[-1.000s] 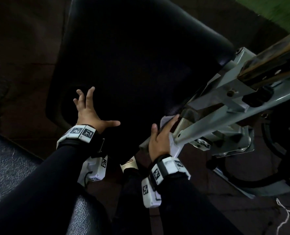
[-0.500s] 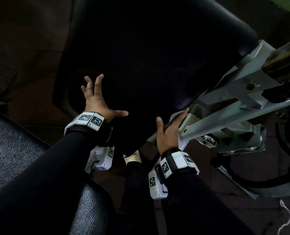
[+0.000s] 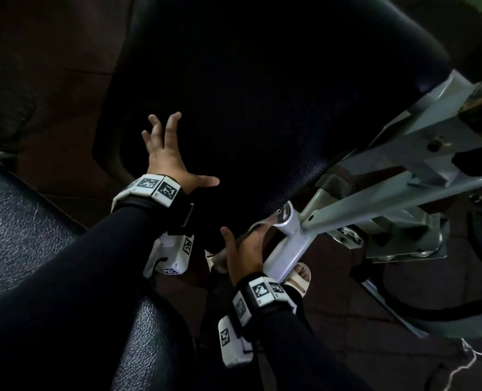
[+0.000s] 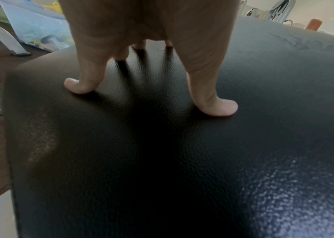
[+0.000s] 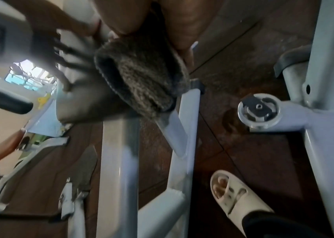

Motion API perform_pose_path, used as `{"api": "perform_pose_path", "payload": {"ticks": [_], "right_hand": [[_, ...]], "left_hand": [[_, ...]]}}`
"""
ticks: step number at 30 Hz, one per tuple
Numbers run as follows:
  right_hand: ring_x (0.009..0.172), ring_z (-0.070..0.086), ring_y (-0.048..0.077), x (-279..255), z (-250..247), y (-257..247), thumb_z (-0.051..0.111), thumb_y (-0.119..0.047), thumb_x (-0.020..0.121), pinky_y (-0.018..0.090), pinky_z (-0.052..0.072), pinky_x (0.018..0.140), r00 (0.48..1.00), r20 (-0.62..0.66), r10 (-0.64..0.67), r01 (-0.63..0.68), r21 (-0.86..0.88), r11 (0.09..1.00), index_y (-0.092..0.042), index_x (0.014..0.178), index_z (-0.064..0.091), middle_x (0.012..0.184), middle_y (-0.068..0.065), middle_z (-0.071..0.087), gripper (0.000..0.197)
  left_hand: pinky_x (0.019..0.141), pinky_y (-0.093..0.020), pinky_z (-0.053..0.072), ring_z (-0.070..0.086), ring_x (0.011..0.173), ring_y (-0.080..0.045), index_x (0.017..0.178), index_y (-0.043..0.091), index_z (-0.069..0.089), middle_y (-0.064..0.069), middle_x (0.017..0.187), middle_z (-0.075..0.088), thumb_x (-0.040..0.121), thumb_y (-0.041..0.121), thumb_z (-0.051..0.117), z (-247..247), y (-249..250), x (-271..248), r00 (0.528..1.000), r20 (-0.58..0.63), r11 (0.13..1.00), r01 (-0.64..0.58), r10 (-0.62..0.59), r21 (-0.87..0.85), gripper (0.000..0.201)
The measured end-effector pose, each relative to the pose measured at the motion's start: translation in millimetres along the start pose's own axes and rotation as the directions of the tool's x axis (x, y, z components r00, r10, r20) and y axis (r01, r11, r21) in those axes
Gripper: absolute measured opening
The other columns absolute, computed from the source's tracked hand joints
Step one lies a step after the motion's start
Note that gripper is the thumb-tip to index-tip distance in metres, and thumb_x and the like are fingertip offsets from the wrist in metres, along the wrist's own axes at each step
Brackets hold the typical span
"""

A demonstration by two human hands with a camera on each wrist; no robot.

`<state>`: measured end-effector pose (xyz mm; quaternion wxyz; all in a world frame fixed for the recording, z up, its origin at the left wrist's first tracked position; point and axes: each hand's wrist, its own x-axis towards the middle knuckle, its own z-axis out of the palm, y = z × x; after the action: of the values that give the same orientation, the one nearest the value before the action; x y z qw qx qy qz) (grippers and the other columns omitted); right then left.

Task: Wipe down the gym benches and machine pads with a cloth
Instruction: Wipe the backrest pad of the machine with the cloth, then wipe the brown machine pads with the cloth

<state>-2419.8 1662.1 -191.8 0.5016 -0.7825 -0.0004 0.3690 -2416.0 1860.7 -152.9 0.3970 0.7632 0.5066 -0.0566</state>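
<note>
From the head view, the left hand (image 3: 169, 159) is lying spread on the black pad (image 3: 262, 88), fingers fanned toward 12 o'clock and thumb pointing to 3 o'clock, grasping nothing. It is sitting near the pad's 7 o'clock corner, with the broad dark surface running open toward 1 o'clock. The right hand (image 3: 244, 252) is reaching under the pad's lower edge at about 5 o'clock, holding the cloth (image 3: 220, 259), a pale scrap of which is showing at the hand's 9 o'clock side. The grey frame (image 3: 375, 198) is crowding in just beside that hand at 3 o'clock, and a second textured pad (image 3: 22, 235) is lying at 8 o'clock.

In the left wrist view, fingertips (image 4: 78, 87) are pressing flat on the grained pad (image 4: 162, 161); its rounded edge is falling away at 9 o'clock, close to the outermost finger, with floor beyond.

In the right wrist view, the right hand (image 5: 174, 21) is gripping the bunched, fuzzy cloth (image 5: 141, 80), pinched between the fingers and palm at 12 o'clock. Grey frame tubes (image 5: 119, 161) are running down toward 6 o'clock on either side of narrow gaps, a round hub (image 5: 259, 109) is sitting at 3 o'clock, and a sandalled foot (image 5: 235, 196) is standing on the brown floor (image 5: 243, 64) at 5 o'clock.
</note>
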Motion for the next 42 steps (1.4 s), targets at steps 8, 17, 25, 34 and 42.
{"api": "perform_pose_path", "payload": {"ticks": [8,17,25,34,42], "right_hand": [[0.142,0.019,0.026,59.3,-87.9,-82.3,0.063,-0.025,0.087,-0.003,0.011,0.097,0.976,-0.169,-0.139,0.106,-0.188,0.976,-0.011,0.147,-0.015,0.155,0.017,0.011,0.099],[0.090,0.062,0.029,52.0,-164.1,-145.9,0.058,-0.013,0.087,0.038,0.053,0.085,0.996,-0.069,-0.048,0.022,-0.342,0.939,-0.028,0.134,0.037,0.085,-0.001,0.055,0.054],[0.081,0.060,-0.004,-15.6,-214.1,-200.4,0.069,-0.017,0.080,0.009,0.044,0.071,0.949,0.170,-0.266,0.315,-0.429,0.847,-0.043,0.099,0.055,0.086,-0.017,0.064,0.035],[0.084,0.058,-0.002,-88.7,-262.6,-234.5,0.064,-0.013,0.083,0.017,0.045,0.076,0.905,0.291,-0.310,0.413,-0.425,0.805,-0.032,0.107,0.057,0.090,-0.014,0.063,0.032],[0.081,0.052,-0.021,-124.6,-286.0,-247.9,0.066,-0.016,0.081,-0.001,0.037,0.069,0.888,0.303,-0.346,0.448,-0.397,0.801,-0.041,0.104,0.053,0.083,-0.023,0.059,0.036]], "left_hand": [[0.105,-0.057,0.031,-0.011,0.145,-0.023,0.142,0.050,-0.014,0.004,0.156,-0.021,0.051,0.045,0.089,-8.8,23.4,-10.0,0.990,0.046,0.951,0.115,-0.134,0.286,0.137],[0.102,-0.032,0.039,0.048,0.125,-0.026,0.143,0.023,0.036,-0.010,0.139,0.046,0.072,0.024,0.080,-26.3,95.6,-47.8,0.989,0.133,0.992,0.053,-0.069,0.117,0.084],[0.083,-0.020,0.049,0.063,0.089,-0.006,0.109,0.033,0.065,0.009,0.102,0.065,0.075,0.019,0.076,-49.8,164.7,-133.8,0.972,0.148,0.974,-0.156,0.180,-0.163,0.038],[0.085,-0.020,0.049,0.061,0.085,0.006,0.107,0.039,0.065,0.020,0.092,0.062,0.075,0.022,0.076,-68.4,192.0,-205.4,0.958,0.141,0.966,-0.237,0.250,-0.106,0.038],[0.077,-0.014,0.046,0.061,0.082,0.004,0.102,0.046,0.061,0.019,0.092,0.061,0.074,0.025,0.077,-81.8,205.5,-247.7,0.943,0.103,0.948,-0.308,0.315,-0.081,0.039]]}}
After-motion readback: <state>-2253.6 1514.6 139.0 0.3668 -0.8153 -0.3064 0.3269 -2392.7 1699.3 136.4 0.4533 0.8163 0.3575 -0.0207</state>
